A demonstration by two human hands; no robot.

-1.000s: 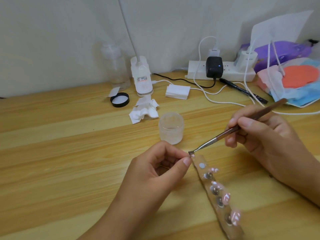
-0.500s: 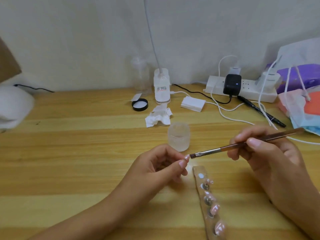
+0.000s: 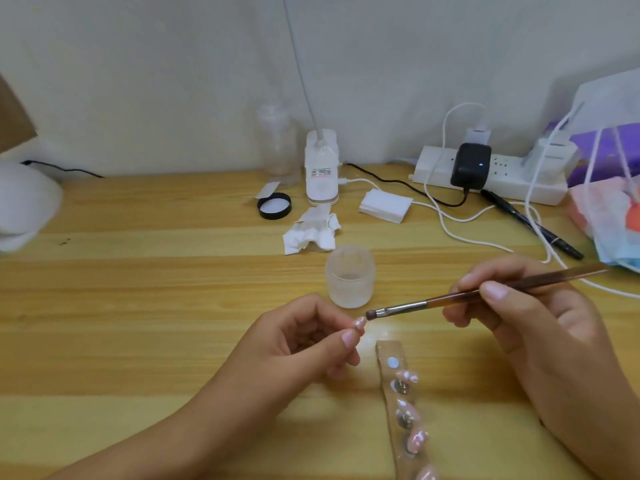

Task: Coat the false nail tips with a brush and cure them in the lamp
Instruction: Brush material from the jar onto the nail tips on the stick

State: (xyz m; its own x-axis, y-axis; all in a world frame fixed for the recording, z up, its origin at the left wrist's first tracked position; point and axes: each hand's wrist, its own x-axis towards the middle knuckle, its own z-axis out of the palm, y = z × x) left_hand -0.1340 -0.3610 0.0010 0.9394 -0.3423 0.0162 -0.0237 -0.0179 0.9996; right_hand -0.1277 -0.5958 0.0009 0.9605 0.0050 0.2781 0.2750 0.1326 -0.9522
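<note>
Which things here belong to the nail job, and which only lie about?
In use: thin brown-handled brush; pink false nail tip; frosted round jar; clear strip of nail tips.
Lying about: crumpled white tissue; black pen; white power strip; black plug adapter.

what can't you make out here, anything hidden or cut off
All in the head view:
1. Small pink false nail tip: mostly covered by the left hand fingertips pinching it.
2. Frosted plastic jar: frosted wall hides its contents.
3. Clear strip of nail tips: cut off by bottom edge.
4. White rounded object: blurred, cut by left edge.
5. Brown-handled brush in the right hand: bristles too small to show gel.
</note>
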